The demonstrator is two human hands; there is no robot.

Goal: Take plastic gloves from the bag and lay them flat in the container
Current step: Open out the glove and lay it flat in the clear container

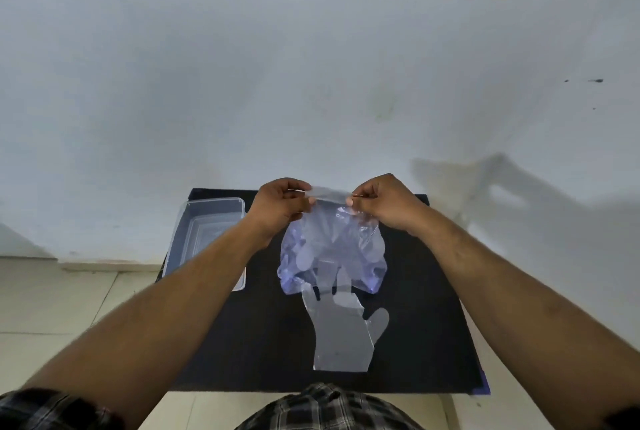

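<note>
Head view: a person's left hand (282, 202) and right hand (382, 202) each pinch a top corner of a clear bag (332, 249), stretching its mouth taut above the middle of a black mat (415, 308) that covers the surface. The bag hangs down full of crumpled plastic gloves. One glove (341, 329) lies flat on the mat just on the person's side of the bag, fingers pointing under the bag's lower edge, cuff toward the mat's near edge. The clear container (207, 239) sits at the mat's far-left corner, to the left of the bag, partly crossed by the left forearm; through the glare it is hard to tell whether any glove already lies in it, though it appears empty or nearly so. By that reading the work is at an early stage: one glove is out but not yet placed, and the bagful remains. The mat right of the bag is bare, giving room to set the bag down, and the path from the loose glove to the container is blocked only by the left forearm. The container's left wall overhangs or meets the mat's left edge, so little margin exists there.
</note>
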